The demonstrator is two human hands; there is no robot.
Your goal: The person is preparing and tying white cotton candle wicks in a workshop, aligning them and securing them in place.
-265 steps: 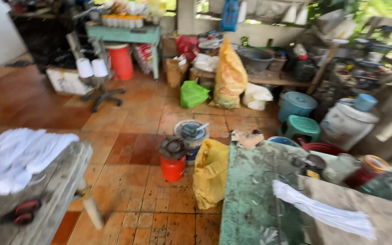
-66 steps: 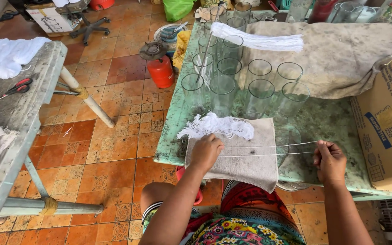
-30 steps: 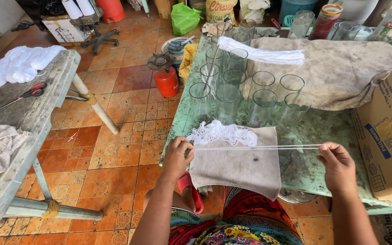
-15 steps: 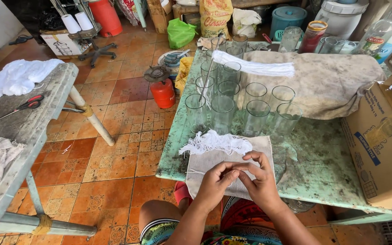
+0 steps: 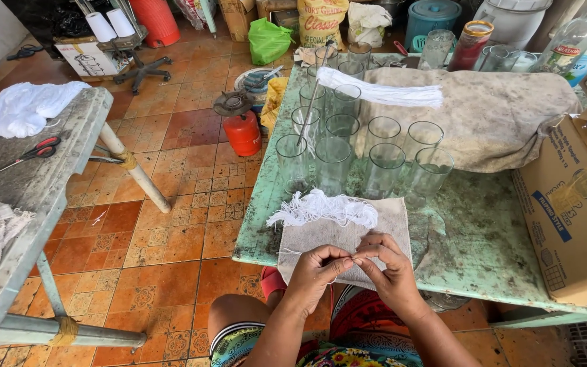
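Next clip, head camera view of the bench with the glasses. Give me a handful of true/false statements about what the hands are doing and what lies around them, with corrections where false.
1. The left hand and right hand meet fingertip to fingertip, pinching a thin white string. True.
2. The hands work over a grey cloth that lies on the green table. True.
3. The clear glasses lie tipped on their sides. False: they stand upright, grouped behind the cloth.
4. A loose pile of white threads rests at the cloth's far edge. True.
5. The red-handled scissors lie beside the glasses. False: they lie on the separate bench to the left.
6. The cardboard box stands at the table's left end. False: it is at the right.
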